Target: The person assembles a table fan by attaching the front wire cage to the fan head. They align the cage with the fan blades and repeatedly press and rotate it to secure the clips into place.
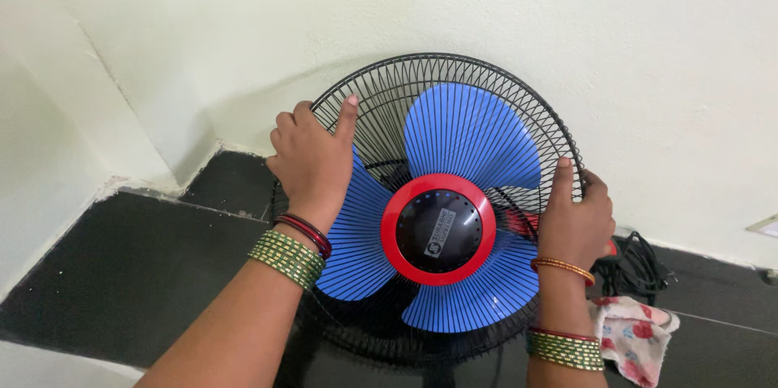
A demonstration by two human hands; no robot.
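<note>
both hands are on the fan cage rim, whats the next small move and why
Probably a small pull of the front grille straight toward the person, evenly on both sides. The left hand and right hand already hold the wire rim on opposite sides, so the grip looks balanced. The blue blades and red hub sit close behind the wires, so tilting might snag them.

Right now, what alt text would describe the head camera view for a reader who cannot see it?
Two hands grip a black wire fan guard on opposite sides, the left hand at its upper left rim and the right hand at its right rim. Blue fan blades surround a red and black hub; a floral cloth lies on the dark floor.
</note>
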